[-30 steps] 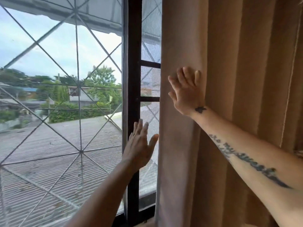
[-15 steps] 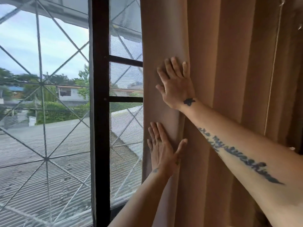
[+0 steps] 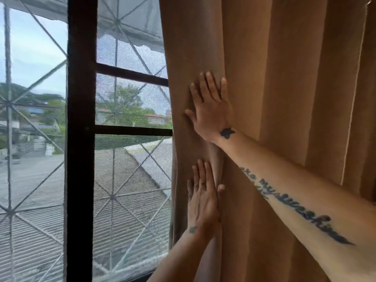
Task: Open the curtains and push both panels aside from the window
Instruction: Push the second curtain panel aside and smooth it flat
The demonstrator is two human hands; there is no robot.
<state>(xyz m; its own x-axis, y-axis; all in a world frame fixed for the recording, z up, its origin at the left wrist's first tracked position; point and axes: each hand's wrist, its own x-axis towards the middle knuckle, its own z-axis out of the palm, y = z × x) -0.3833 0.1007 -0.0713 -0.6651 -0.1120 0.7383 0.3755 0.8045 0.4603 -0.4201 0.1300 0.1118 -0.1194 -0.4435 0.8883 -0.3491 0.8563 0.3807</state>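
The window (image 3: 81, 139) with its diamond grille fills the left, the tan curtain panel (image 3: 274, 98) hangs in tall folds to the right, and both flat, open palms press its leading edge, right hand (image 3: 211, 110) above left hand (image 3: 202, 200), ready to shove rightward.
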